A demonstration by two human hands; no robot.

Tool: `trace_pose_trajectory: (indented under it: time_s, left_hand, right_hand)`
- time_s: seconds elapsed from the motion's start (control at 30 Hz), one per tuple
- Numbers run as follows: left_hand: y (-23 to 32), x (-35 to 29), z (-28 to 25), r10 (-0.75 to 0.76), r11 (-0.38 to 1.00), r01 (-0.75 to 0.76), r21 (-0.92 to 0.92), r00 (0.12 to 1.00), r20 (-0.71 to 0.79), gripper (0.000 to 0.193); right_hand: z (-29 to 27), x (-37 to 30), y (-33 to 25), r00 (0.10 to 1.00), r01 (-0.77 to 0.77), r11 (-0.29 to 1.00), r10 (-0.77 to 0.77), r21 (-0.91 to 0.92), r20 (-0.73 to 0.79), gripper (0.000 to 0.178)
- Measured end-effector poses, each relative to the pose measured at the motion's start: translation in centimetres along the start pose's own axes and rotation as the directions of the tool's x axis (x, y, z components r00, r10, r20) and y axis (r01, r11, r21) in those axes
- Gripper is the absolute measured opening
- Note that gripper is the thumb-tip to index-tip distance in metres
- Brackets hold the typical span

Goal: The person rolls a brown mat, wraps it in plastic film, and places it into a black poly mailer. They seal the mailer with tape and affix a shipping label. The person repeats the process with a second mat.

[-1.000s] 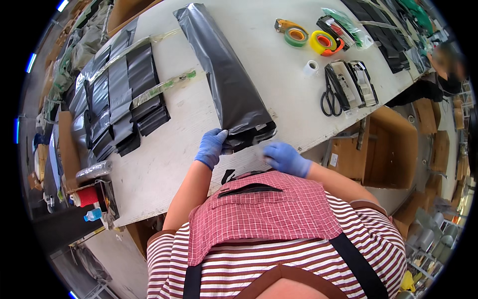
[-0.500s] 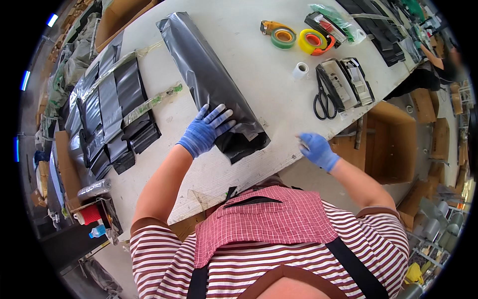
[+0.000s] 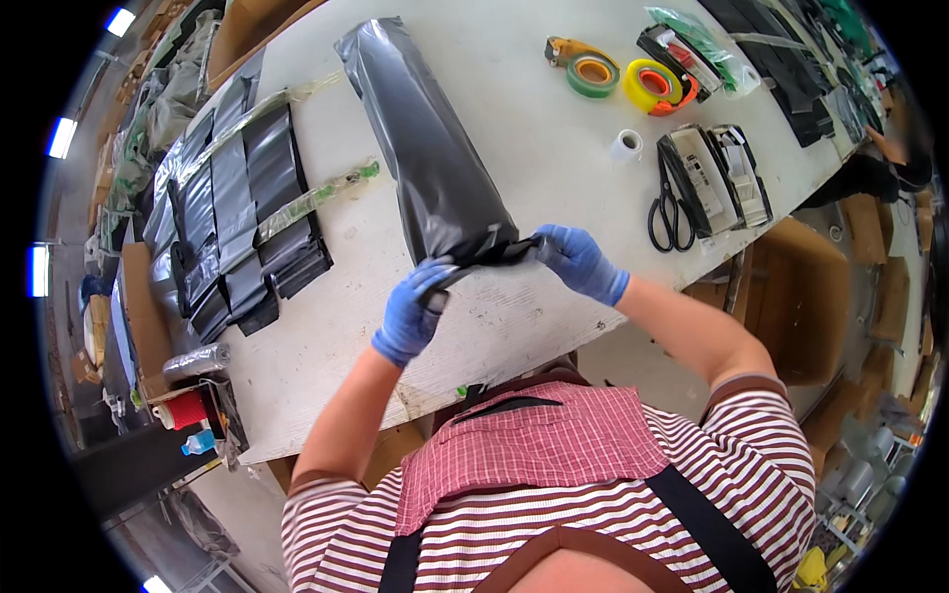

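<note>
A long black plastic-wrapped package (image 3: 425,138) lies on the white table, its near end gathered toward me. In a blue glove, my left hand (image 3: 410,311) grips the left corner of the bag's loose end. My right hand (image 3: 581,262), gloved the same way, pinches the right corner of that end. Between both hands the black plastic is bunched and pulled across. What is inside the package is hidden.
To the left lie taped black packages (image 3: 237,198). At the right are a tape dispenser (image 3: 585,67), yellow tape (image 3: 649,87), a small white roll (image 3: 627,145), black scissors (image 3: 670,212) and an open box (image 3: 704,183). A cardboard box (image 3: 801,296) stands beyond the table's edge.
My left hand went from lying flat on the package to gripping its near end. My right hand moved left from beyond the table edge and took hold of the other corner.
</note>
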State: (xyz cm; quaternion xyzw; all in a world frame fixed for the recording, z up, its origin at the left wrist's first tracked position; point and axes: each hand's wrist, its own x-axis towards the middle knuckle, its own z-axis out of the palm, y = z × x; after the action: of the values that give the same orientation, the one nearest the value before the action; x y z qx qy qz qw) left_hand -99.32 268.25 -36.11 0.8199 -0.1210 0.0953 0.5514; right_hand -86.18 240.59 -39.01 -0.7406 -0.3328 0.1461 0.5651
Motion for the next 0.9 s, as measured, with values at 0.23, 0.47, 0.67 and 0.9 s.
trace_pose_trajectory:
  time_s: [0.23, 0.47, 0.67, 0.9]
  left_hand:
    - [-2.0, -0.8, 4.6, -0.703, 0.705, 0.421, -0.571, 0.526, -0.479, 0.033]
    - [-7.1, 0.8, 4.0, -0.712, 0.600, 0.798, 0.055, 0.564, -0.417, 0.025]
    - [1.3, 6.3, 5.2, -0.167, 0.584, 0.402, 0.705, 0.910, -0.380, 0.066]
    - [5.7, 14.6, 11.0, -0.647, 0.196, 0.580, 0.790, 0.683, -0.340, 0.107]
  right_hand:
    - [4.2, 1.3, -2.0, 0.895, -0.369, 0.925, 0.380, 0.090, -0.232, 0.024]
    - [5.6, 2.8, 2.3, 0.887, -0.462, 0.828, 0.437, -0.318, -0.150, 0.032]
    - [2.2, -0.2, 2.3, 0.935, -0.350, 0.872, 0.346, -0.343, -0.075, 0.025]
    - [-14.9, -4.1, 0.2, 0.864, -0.287, 0.872, 0.058, -0.396, -0.500, 0.019]
